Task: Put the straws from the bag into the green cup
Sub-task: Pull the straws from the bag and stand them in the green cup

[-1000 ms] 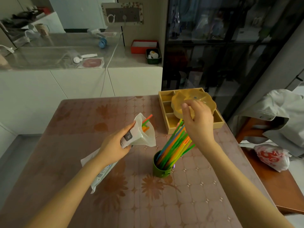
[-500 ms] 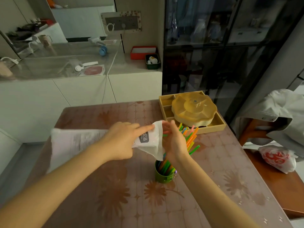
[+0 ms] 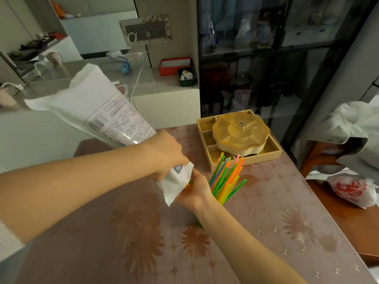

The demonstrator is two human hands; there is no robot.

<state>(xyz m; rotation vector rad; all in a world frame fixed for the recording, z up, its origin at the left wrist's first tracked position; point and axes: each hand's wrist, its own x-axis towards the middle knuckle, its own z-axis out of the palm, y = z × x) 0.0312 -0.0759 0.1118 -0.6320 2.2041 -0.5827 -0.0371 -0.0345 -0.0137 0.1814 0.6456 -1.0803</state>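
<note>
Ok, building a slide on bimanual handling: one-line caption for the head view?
Left hand tilts the white bag while right hand draws straws at its mouth, beside upright straws.

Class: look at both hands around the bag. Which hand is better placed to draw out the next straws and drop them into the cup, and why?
The right hand. Its fingers are already at the bag's open mouth, right beside the straws standing in the cup. The left hand is occupied gripping the tilted bag near its mouth.

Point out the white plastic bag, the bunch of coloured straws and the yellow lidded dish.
White plastic bag [image 3: 98,111], head view: printed middle of its side.
Bunch of coloured plastic straws [image 3: 225,179], head view: mid-length of the stems.
Yellow flower-shaped lidded dish [image 3: 240,131], head view: lid top.
</note>
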